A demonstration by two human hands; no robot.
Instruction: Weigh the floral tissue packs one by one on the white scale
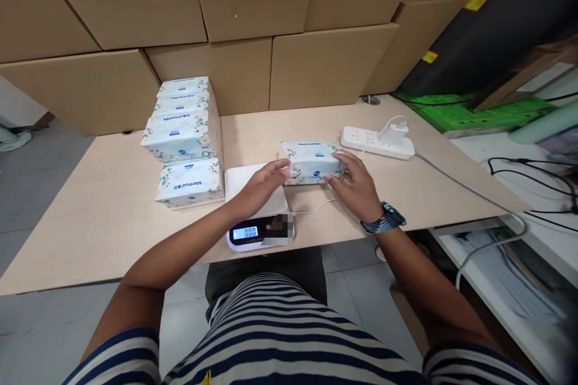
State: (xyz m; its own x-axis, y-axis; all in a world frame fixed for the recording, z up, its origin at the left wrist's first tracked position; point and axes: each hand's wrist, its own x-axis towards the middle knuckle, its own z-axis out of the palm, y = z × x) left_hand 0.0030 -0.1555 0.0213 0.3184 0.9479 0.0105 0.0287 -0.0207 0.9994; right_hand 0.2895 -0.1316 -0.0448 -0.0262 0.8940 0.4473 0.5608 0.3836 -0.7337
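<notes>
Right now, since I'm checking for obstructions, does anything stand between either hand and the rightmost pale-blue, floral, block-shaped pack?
Nothing visible does. The left hand is at the left end of the pack, the right hand grips its right end. The flat white scale shows below the left hand, not between it and the pack.

1 head-worn camera looks forward and down at the table, close above.

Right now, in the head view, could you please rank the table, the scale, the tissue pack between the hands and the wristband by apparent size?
1. Table
2. Scale, partly behind the left hand
3. Tissue pack
4. Wristband
</notes>
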